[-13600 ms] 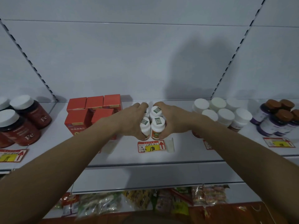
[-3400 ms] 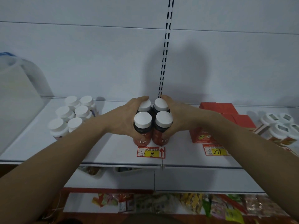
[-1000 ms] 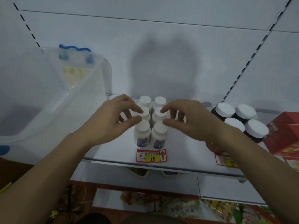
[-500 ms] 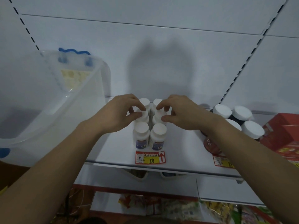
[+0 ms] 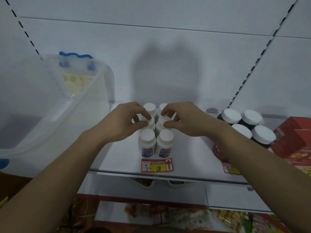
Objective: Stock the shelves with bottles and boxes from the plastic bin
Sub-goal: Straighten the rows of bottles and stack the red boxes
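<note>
near the front edge of the shelf (image 5: pixel 117 158), above the price tag (image 5: pixel 157 165), 6 white bottles (image 5: pixel 155 130) stand upright in 2 columns running front to back. my left hand (image 5: pixel 124 122) pinches the cap of the middle-left bottle (image 5: pixel 149 123), my right hand (image 5: pixel 183 121) the middle-right bottle (image 5: pixel 162 122). both hands sit equally near; the bottles' long axes point straight up.

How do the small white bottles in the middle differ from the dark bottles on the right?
The white bottles have white bodies with blue labels; the dark bottles have dark bodies. The white bottles are slimmer, with smaller caps. Both hands, left and right, pinch the middle pair of white bottles; nothing touches the dark ones. Both groups stand upright, white-capped, on the same shelf.
</note>
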Demonstrator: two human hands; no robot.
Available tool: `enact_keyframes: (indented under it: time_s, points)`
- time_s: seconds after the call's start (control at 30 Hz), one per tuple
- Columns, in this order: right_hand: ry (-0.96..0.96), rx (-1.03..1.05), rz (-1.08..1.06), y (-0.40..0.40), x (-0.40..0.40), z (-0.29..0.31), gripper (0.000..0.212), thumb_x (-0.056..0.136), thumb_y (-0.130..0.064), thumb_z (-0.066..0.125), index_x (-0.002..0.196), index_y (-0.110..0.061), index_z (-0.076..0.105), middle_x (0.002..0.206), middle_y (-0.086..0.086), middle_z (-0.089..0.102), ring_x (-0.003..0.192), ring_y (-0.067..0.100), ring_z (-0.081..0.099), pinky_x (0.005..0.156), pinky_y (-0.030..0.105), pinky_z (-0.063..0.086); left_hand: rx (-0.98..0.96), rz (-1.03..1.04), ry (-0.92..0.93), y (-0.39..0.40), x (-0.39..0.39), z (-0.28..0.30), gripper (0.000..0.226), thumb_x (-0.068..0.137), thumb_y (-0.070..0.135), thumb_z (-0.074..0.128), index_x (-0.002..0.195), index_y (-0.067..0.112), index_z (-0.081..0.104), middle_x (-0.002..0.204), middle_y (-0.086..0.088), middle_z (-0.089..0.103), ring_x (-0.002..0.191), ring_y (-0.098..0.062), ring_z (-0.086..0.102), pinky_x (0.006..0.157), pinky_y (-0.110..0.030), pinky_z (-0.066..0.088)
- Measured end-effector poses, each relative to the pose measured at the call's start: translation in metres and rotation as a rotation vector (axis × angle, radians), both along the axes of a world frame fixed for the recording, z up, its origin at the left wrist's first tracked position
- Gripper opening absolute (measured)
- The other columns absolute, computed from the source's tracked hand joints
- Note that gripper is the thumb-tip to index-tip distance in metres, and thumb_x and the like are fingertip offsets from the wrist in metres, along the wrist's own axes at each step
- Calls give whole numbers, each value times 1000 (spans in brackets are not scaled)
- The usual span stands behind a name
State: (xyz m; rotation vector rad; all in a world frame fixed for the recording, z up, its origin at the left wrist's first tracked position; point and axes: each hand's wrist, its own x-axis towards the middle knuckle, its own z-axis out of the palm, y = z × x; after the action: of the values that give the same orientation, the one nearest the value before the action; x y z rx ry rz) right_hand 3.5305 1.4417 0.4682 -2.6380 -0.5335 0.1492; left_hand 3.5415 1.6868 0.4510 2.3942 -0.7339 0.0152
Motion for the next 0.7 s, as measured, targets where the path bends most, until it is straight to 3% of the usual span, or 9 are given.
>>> enact_keyframes:
  time_s: [0.2,0.33,0.43,0.53,0.63,0.7]
  points:
    - [10,-10,34,-4,3,-1,35,94,-36,69,126,-24,61,114,-8,64,87,5,63,72,16,44,7,-2,-7,2,0,-2,14,92,32,70,106,32,72,113,16,61,84,0,64,75,-22,56]
    - [-156,126,-56,-8,13,4,18,99,-33,62,114,-23,65,103,-7,67,76,2,61,73,23,47,-24,42,-114,1,5,2,15,95,28,65,108,28,71,110,14,62,83,0,64,70,-16,52]
    - [-198,73,-101,-6,30,2,27,99,-32,60,124,-23,63,111,-2,63,75,1,54,80,26,43,4,79,-147,-11,21,6,23,97,28,61,120,26,66,118,9,63,83,-4,63,74,-17,46]
    - [-67,-48,-60,0,42,-1,37,101,-34,58,136,-22,58,125,4,61,90,10,55,85,24,37,113,69,-32,-25,36,8,35,101,32,55,135,26,57,134,5,58,91,-9,60,83,-24,39]
    - [-5,-65,-38,2,43,-5,37,102,-30,56,138,-22,57,130,4,61,109,20,60,86,23,36,161,46,29,-31,44,5,33,102,30,52,134,25,58,133,3,60,106,-15,59,86,-25,36]
    - [-8,-54,-47,2,43,-5,36,102,-28,56,138,-22,57,129,4,61,109,20,59,87,24,38,148,47,55,-30,47,1,31,101,29,54,131,27,61,129,4,63,100,-14,58,84,-26,37]
